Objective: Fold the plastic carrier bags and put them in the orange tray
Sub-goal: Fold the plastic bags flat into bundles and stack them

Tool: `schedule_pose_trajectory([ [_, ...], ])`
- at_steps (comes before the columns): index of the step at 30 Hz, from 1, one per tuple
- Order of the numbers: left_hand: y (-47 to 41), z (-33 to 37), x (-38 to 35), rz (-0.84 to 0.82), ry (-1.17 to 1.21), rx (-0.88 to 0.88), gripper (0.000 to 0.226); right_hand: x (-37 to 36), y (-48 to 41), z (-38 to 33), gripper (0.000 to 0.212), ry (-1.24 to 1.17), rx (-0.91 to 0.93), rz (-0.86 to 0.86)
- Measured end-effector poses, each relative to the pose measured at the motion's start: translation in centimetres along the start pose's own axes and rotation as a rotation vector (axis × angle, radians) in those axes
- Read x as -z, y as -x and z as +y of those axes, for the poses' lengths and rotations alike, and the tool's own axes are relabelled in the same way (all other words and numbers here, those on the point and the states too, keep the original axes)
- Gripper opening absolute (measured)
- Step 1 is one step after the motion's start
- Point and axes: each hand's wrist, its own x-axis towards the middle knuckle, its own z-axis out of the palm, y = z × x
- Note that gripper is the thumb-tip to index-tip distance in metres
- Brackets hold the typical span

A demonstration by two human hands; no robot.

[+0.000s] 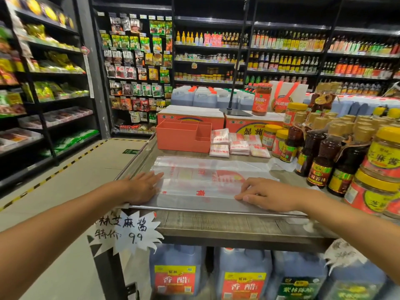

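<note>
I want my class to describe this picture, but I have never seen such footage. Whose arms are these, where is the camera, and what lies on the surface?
There is no machine here: a person wears a camera on the head, so the one picture looks forward and down along their own arms. The left hand and right hand both press on a clear plastic carrier bag with red print, spread on a display table; neither grips it. Behind it stands an orange tray, with small folded bags beside it on the right. Jars and bottles crowd the table's right side.
</note>
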Motion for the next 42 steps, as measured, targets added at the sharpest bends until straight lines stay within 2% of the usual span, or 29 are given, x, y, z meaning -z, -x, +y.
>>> schedule_pose_trajectory([
  [3, -0.3, -0.7, -0.6, 0.03, 0.072, 0.026, 0.06, 0.4, 1.6, 0.9, 0.026, -0.055, -0.053, 0.018],
  [4, -0.5, -1.0, -0.7, 0.04, 0.096, 0.035, 0.061, 0.4, 2.2, 1.2, 0.029, -0.055, -0.076, 0.014],
  [7, -0.7, -1.0, -0.9, 0.06, 0.124, 0.062, 0.065, 0.5, 4.3, 2.6, 0.058, -0.067, -0.134, 0.028],
  [10, -0.5, -0.2, -0.6, 0.074, 0.116, 0.075, 0.069, 0.6, 6.3, 4.1, 0.064, -0.123, -0.177, 0.053],
  [16, -1.1, -0.4, -0.9, 0.096, 0.115, 0.079, 0.071, 0.9, 8.7, 5.8, 0.039, -0.14, -0.248, 0.056],
  [17, -1.1, -0.5, -0.9, 0.098, 0.114, 0.079, 0.072, 0.9, 9.0, 6.0, 0.041, -0.141, -0.259, 0.057],
  [20, -1.3, -0.8, -0.9, 0.083, 0.122, 0.081, 0.073, 0.9, 9.3, 6.2, 0.076, -0.164, -0.266, 0.088],
  [21, -1.3, -0.8, -0.9, 0.076, 0.125, 0.08, 0.073, 0.9, 9.2, 6.2, 0.081, -0.171, -0.261, 0.093],
  [23, -1.2, -0.8, -0.8, 0.071, 0.136, 0.07, 0.074, 0.8, 9.1, 6.2, 0.073, -0.171, -0.271, 0.089],
  [25, -0.8, -0.5, -0.7, 0.087, 0.154, 0.056, 0.074, 0.9, 8.7, 6.2, 0.05, -0.153, -0.302, 0.088],
  [27, -0.4, -0.4, -0.5, 0.149, 0.141, 0.02, 0.075, 1.2, 8.2, 6.1, 0.03, -0.093, -0.316, 0.071],
  [28, -0.3, -0.4, -0.5, 0.201, 0.122, -0.017, 0.073, 1.4, 7.7, 6.1, 0.026, -0.051, -0.323, 0.062],
  [31, 0.4, -0.1, 0.0, 0.345, 0.075, -0.199, 0.063, 2.0, 6.2, 5.7, 0.029, 0.067, -0.339, 0.041],
  [35, 1.2, 1.5, 0.8, 0.337, 0.021, -0.413, 0.045, 2.7, 4.5, 4.9, 0.031, 0.161, -0.396, 0.057],
  [38, 0.9, 3.2, 1.1, 0.284, 0.045, -0.46, 0.038, 2.4, 2.8, 2.8, 0.021, 0.159, -0.331, 0.148],
  [42, -0.2, 4.3, 0.8, 0.215, 0.013, -0.43, 0.045, 1.0, 0.3, 0.2, 0.044, 0.054, -0.166, 0.178],
])
